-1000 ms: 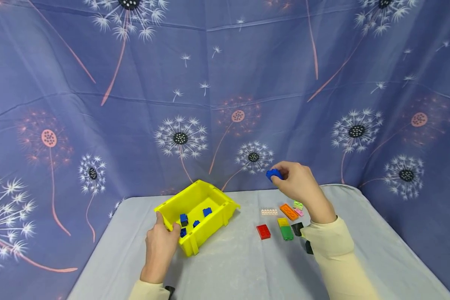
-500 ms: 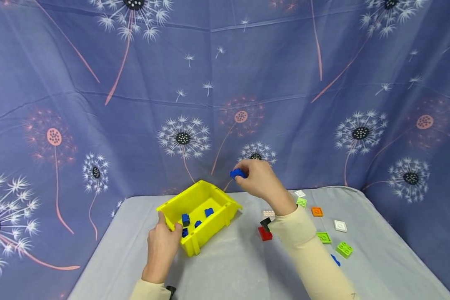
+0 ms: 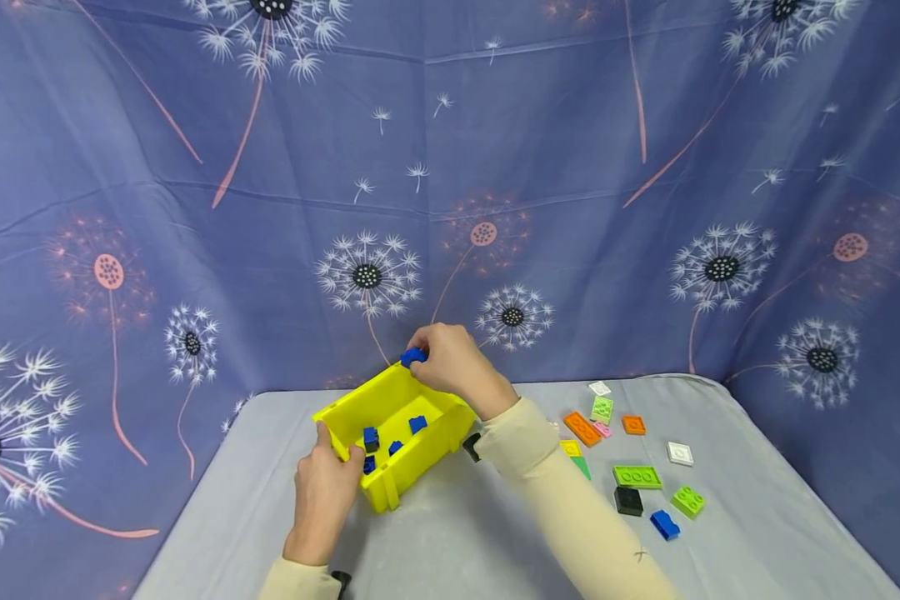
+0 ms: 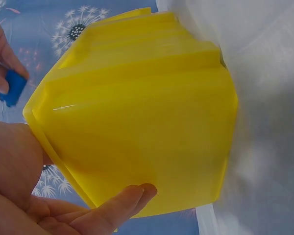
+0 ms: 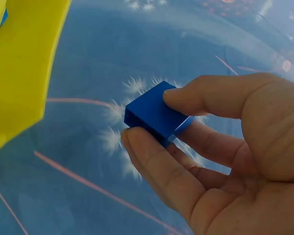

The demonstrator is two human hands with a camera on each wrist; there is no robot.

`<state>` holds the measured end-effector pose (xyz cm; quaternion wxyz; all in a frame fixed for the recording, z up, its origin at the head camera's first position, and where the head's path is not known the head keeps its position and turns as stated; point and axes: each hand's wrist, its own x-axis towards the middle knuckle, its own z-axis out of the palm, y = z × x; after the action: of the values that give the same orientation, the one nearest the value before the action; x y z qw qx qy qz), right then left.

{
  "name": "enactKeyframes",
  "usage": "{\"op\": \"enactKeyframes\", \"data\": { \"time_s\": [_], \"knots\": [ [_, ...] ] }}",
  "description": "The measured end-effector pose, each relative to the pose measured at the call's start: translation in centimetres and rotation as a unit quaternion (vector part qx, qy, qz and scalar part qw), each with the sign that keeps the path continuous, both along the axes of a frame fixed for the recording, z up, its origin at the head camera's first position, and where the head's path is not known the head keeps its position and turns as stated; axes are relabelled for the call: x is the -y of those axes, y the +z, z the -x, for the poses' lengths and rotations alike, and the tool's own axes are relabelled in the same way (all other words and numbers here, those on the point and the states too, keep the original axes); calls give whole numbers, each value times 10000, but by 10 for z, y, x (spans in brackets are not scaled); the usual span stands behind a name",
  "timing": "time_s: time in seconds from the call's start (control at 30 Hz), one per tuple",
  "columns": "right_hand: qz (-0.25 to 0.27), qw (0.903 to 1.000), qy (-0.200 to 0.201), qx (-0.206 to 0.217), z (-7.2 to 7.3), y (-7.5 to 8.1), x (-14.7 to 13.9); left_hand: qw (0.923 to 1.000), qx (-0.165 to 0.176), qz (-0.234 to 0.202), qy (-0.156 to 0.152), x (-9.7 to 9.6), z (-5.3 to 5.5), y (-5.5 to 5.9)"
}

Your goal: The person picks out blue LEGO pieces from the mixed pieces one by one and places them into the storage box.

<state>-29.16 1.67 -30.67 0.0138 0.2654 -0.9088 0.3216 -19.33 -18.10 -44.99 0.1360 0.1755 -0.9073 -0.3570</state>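
Note:
A yellow bin (image 3: 420, 467) stands at the left of the table, with several blue bricks (image 3: 371, 439) lying inside. My left hand (image 3: 324, 500) grips the bin's near left rim, and in the left wrist view its fingers (image 4: 122, 205) lie along the outer wall. Above the bin's far right edge, my right hand (image 3: 453, 367) holds a blue building brick (image 3: 412, 357). In the right wrist view, thumb and fingers pinch that blue brick (image 5: 157, 110) from opposite sides, beside the yellow bin (image 5: 24, 73).
Loose bricks lie on the right of the table: a lime plate (image 3: 637, 477), a black brick (image 3: 628, 501), a blue brick (image 3: 665, 525), a lime brick (image 3: 688, 501) and an orange plate (image 3: 582, 428). My right sleeve (image 3: 570, 492) covers part of the table. A patterned curtain (image 3: 607, 292) hangs behind.
My right hand has carried the blue brick leftward from above the loose bricks to over the bin's far edge. The left hand stays on the bin.

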Motion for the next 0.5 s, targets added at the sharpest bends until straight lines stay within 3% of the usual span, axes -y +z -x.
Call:
{"op": "enactKeyframes", "data": {
  "time_s": [0.3,0.5],
  "knots": [
    [-482,9982,55,351,7,-13,42,9999,-137,76,4,1,-1,0],
    [-732,9944,58,762,17,-23,59,10000,-17,35,-6,0,1,1]
  ]
}}
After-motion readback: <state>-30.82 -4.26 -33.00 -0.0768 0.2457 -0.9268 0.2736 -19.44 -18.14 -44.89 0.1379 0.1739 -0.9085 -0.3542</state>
